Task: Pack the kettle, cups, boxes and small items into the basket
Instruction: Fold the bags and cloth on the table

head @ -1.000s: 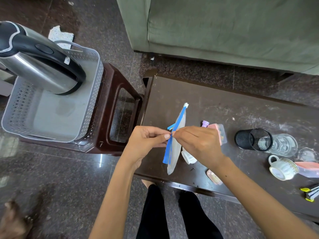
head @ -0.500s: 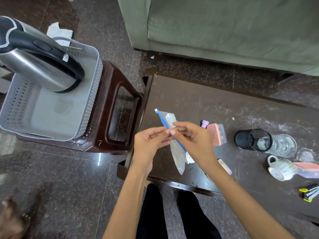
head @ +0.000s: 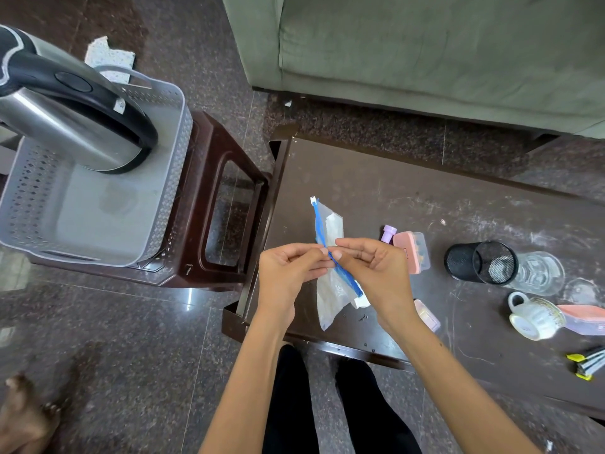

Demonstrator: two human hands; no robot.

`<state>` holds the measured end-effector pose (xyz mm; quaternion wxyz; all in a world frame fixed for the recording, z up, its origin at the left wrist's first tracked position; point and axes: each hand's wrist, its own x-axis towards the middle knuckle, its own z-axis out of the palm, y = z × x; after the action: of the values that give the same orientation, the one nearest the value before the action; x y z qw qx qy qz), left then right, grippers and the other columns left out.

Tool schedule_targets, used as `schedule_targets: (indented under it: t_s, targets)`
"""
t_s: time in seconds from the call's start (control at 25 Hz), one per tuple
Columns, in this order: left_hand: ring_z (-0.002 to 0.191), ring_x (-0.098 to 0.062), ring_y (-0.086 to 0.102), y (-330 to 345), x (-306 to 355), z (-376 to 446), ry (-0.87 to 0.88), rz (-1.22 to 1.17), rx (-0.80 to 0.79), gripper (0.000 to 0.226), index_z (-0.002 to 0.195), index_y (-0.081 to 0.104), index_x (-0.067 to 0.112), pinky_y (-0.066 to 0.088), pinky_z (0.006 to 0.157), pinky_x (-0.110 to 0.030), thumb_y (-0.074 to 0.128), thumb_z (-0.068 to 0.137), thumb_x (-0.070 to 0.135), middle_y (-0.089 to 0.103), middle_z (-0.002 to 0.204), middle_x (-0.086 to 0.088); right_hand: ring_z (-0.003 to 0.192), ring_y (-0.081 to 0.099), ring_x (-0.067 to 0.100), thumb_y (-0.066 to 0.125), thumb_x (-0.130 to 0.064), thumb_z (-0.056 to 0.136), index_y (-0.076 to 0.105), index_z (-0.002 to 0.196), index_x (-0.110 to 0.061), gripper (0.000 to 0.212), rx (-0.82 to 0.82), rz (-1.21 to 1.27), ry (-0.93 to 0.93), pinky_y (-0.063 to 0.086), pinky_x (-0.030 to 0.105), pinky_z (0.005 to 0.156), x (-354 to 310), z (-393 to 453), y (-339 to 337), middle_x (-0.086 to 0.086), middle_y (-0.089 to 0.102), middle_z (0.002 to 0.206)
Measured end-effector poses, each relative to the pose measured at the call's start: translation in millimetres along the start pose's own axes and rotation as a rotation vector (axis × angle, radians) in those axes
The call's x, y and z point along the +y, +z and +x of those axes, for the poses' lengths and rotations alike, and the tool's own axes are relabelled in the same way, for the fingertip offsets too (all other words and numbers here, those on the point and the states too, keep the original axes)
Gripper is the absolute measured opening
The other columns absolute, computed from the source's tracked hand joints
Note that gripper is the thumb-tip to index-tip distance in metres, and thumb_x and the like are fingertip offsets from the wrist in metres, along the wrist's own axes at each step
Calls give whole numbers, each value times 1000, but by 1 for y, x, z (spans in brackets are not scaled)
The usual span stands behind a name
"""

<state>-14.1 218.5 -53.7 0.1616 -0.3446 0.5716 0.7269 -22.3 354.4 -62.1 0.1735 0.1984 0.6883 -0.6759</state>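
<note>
Above the left end of the dark table (head: 425, 198), my left hand (head: 288, 270) and my right hand (head: 376, 270) both pinch the blue zip strip of a clear zip bag (head: 330, 290). The bag hangs tilted between them. A steel kettle (head: 65, 116) with a black handle stands in the grey perforated basket (head: 170, 178) on a brown stool at the left. On the table to the right lie a pink box (head: 411, 252), a black mesh cup (head: 481, 262), a glass (head: 538, 273) and a white teacup (head: 535, 317) on its side.
A green sofa (head: 425, 54) fills the far side. The brown stool (head: 222, 204) stands against the table's left end. A lilac cap (head: 389, 232), a small pink case (head: 425, 314), a pink lidded tub (head: 586, 317) and yellow-tipped pens (head: 586, 365) lie on the table. A bare foot (head: 23, 417) shows bottom left.
The zip bag has swung from leaning right at the top to leaning left. Both hands have kept pinching the blue strip and slid along it.
</note>
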Motion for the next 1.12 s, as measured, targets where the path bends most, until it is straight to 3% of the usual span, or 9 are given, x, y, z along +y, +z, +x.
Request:
schedule_targets:
  t_s: [0.2, 0.32, 0.44, 0.56, 0.68, 0.76, 0.84, 0.96, 1.12]
  targets:
    - [60, -17, 69, 4, -4, 2, -16, 142, 27, 8, 75, 72, 0, 56, 60, -24, 66, 78, -3, 71, 63, -10, 79, 70, 2, 63, 6, 80, 65, 114, -10, 38, -11, -303, -60, 56, 15, 72, 7, -3, 3, -3, 71, 102]
    - [53, -15, 64, 6, -6, 1, -8, 210, 54, 11, 70, 73, 2, 56, 58, -27, 64, 75, -4, 68, 58, -8, 70, 67, 6, 62, 7, 73, 64, 106, -16, 40, -12, -434, -138, 53, 12, 64, 4, -3, 5, -3, 67, 107]
    - [54, -21, 63, -5, -7, 3, 115, 259, 141, 9, 65, 73, 8, 59, 62, -38, 67, 67, 2, 68, 60, -14, 66, 59, 15, 54, 8, 72, 65, 98, -17, 37, 30, -696, -356, 54, 31, 63, 5, 1, -5, 0, 55, 109]
    - [54, -21, 61, -12, -2, 3, 231, 377, 136, 9, 64, 72, 14, 56, 63, -42, 66, 58, 12, 68, 61, -13, 89, 58, 25, 46, -2, 70, 64, 111, -24, 49, -53, -1095, -592, 53, 36, 59, 6, 2, -12, 7, 50, 125]
    - [57, -17, 59, -10, 6, -1, 287, 415, 71, 10, 66, 72, 12, 55, 63, -36, 65, 60, 12, 68, 62, -12, 116, 49, 33, 56, 5, 66, 67, 109, -18, 50, -167, -1274, -826, 46, 40, 85, 9, 6, -10, 16, 55, 128]
    - [59, -13, 59, -9, 11, -3, 274, 345, 37, 9, 66, 72, 11, 52, 60, -27, 64, 64, 6, 67, 64, -13, 119, 42, 27, 65, 9, 65, 67, 107, -15, 48, -204, -1334, -951, 35, 38, 97, 6, 10, -8, 12, 58, 126]
    - [61, -12, 62, -12, 16, -2, 213, 210, -5, 17, 70, 70, 8, 51, 59, -20, 62, 73, -6, 67, 66, -8, 118, 44, 23, 67, 5, 71, 64, 107, -15, 41, -219, -1315, -1045, 32, 36, 98, 2, 15, -10, 8, 60, 126]
    - [70, -22, 65, -18, 22, 2, 131, 149, -95, 20, 78, 68, 4, 55, 66, -26, 54, 83, -10, 70, 73, -8, 106, 55, 24, 70, -5, 79, 53, 109, -18, 37, -164, -1174, -1073, 39, 33, 86, -5, 17, -12, 5, 62, 125]
    - [70, -18, 65, -18, 26, -1, 78, 131, -212, 20, 84, 68, 3, 56, 69, -25, 51, 86, -8, 71, 77, -9, 94, 55, 22, 69, -4, 81, 59, 99, -19, 25, -64, -1100, -1227, 39, 32, 76, -8, 22, -11, 4, 69, 107]
